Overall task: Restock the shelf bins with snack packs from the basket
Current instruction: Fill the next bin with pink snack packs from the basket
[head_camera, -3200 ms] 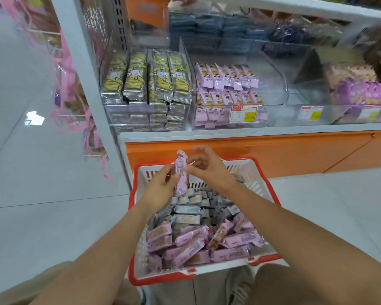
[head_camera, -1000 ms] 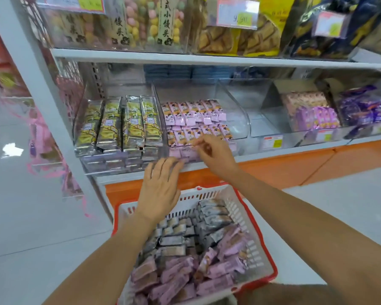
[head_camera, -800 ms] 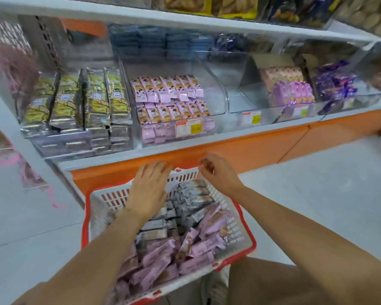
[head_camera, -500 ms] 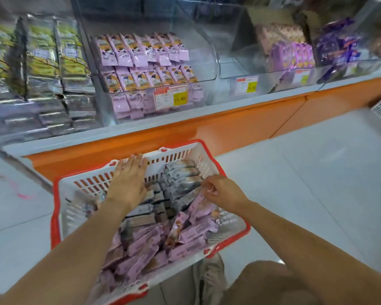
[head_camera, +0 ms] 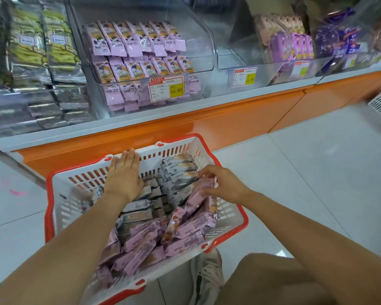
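Pale tiled floor (head_camera: 295, 172) lay under the basket (head_camera: 70, 194), the shelf bin (head_camera: 198, 40) beyond it. Left hand (head_camera: 124, 175) lay flat on the basket's far wall. Right hand (head_camera: 223, 183), at the bin 1 second earlier, pinched a pink snack pack (head_camera: 201, 194) at the basket's right side, long axis slanting toward the bin

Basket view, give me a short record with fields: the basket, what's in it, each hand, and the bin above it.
basket: white with a red rim, below the shelf
contents: grey packs at the far end, pink packs nearer
left hand: flat, fingers straight, at the far wall, holding nothing
right hand: fingers curled on a pink pack at the right side
bin: clear, rows of shelf packs, price tag on the front
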